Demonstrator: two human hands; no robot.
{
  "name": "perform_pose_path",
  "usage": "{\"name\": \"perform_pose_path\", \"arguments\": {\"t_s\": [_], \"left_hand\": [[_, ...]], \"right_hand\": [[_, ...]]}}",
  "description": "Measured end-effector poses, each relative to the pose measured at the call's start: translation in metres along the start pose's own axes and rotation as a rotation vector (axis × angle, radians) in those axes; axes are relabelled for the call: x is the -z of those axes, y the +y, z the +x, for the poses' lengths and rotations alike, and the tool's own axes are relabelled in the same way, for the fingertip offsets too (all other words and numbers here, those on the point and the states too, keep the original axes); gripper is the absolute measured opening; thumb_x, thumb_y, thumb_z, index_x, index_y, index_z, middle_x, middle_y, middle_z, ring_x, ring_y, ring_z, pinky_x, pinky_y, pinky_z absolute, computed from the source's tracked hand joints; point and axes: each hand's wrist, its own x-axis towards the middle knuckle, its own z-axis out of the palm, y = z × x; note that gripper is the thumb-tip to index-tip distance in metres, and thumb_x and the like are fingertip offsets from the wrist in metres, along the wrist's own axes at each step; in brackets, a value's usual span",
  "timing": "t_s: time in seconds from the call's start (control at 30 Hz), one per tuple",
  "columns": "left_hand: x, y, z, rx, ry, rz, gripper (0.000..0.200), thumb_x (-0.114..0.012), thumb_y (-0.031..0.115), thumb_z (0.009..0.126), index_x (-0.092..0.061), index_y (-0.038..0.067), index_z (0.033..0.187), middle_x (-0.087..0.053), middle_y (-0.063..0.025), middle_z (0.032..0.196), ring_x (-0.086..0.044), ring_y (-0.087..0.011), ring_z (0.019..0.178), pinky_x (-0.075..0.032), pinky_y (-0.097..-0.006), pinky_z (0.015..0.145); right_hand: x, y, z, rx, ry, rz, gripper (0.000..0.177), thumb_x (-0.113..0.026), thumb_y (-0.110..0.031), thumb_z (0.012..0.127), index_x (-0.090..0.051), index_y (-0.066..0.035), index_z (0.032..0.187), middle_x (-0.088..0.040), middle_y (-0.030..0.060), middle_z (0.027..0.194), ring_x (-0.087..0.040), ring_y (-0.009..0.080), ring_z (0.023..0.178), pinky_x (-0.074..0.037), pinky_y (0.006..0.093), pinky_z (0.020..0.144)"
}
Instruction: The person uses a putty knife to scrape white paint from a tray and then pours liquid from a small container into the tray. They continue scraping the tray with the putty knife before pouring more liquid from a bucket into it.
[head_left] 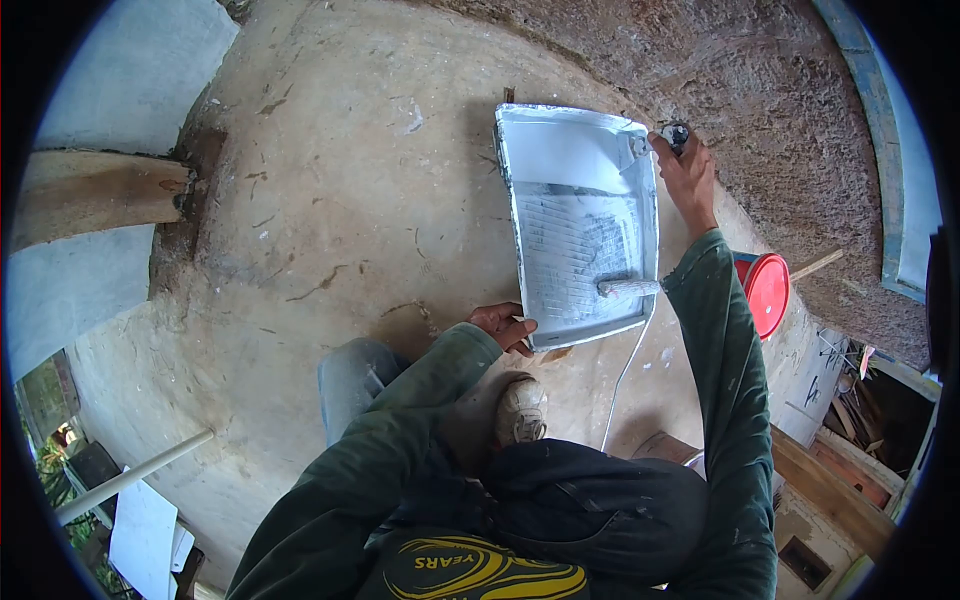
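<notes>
A paint tray (pixel 580 240) coated in white lies on the concrete floor in front of me, with white paint pooled at its far end. My left hand (pixel 505 328) is closed on the tray's near left corner, thumb over the rim. Beside the far right corner, my right hand (pixel 687 170) has its fingers curled around a small, dark round thing (pixel 676 135) spotted with white; its kind does not show. A slim paint roller (pixel 628 287) rests on the tray's ribbed slope at the right edge, its thin wire (pixel 628 368) running out towards me.
Right of my right forearm stands a bucket with a red lid (pixel 767 297), a wooden stick (pixel 816 264) behind it. A wooden post (pixel 110 195) stands by the wall at the left. My shoe (pixel 521 410) is just short of the tray. Planks (pixel 830 490) lie at lower right.
</notes>
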Motion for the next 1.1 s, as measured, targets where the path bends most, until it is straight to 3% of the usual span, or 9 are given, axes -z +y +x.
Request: {"name": "perform_pose_path", "arguments": {"t_s": [0.87, 0.93, 1.1], "left_hand": [[-0.001, -0.002, 0.002, 0.015, -0.005, -0.036, 0.045, -0.065, 0.032, 0.092, -0.057, -0.002, 0.12, -0.071, -0.0111, 0.092, -0.071, -0.0168, 0.072, -0.047, -0.0219, 0.053], [0.0, -0.002, 0.002, 0.025, -0.004, -0.03, 0.047, -0.066, 0.031, 0.09, -0.057, -0.003, 0.12, -0.072, -0.0148, 0.09, -0.072, -0.0202, 0.072, -0.053, -0.0277, 0.063], [-0.002, 0.003, 0.0, 0.034, 0.008, -0.047, 0.047, -0.066, 0.03, 0.09, -0.056, -0.003, 0.121, -0.071, -0.0151, 0.092, -0.072, -0.0206, 0.072, -0.053, -0.0277, 0.063]], "right_hand": [[-0.028, -0.086, -0.017, 0.043, -0.149, 0.122, 0.036, -0.064, -0.035, 0.081, -0.062, 0.001, 0.085, -0.063, 0.0167, 0.068, -0.063, 0.0312, 0.064, -0.049, 0.0401, 0.066], [-0.032, -0.089, -0.018, 0.061, -0.144, 0.144, 0.037, -0.064, -0.034, 0.081, -0.061, 0.002, 0.084, -0.063, 0.017, 0.067, -0.063, 0.0313, 0.062, -0.049, 0.0402, 0.065], [-0.035, -0.103, -0.022, 0.112, -0.135, 0.171, 0.038, -0.065, -0.034, 0.081, -0.06, 0.004, 0.081, -0.063, 0.0198, 0.067, -0.062, 0.0353, 0.063, -0.048, 0.0413, 0.065]]}}
